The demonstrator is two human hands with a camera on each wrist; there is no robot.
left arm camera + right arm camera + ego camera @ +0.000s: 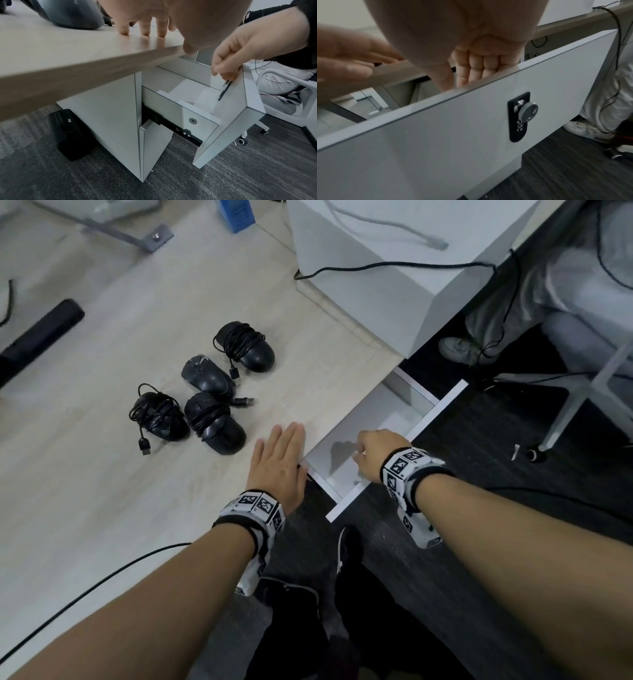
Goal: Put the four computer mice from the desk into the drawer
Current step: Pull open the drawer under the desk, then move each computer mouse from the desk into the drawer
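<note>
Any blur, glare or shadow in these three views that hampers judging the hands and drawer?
Head view: mostly sharp; the right hand throws a dark shadow into the drawer, and straight edges bow toward the frame corners. Left wrist view: the desk edge smears and the left hand is close and soft. Right wrist view: the left hand at the frame's left is blurred, while the lock stays fairly clear.

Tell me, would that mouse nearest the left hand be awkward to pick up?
Probably not. The nearest mouse looks small and rigid, likely light. Its cable is wound around the body, so little should dangle. The smooth rounded shell may be slightly slippery, though the cord wraps could give the fingers some grip.
</note>
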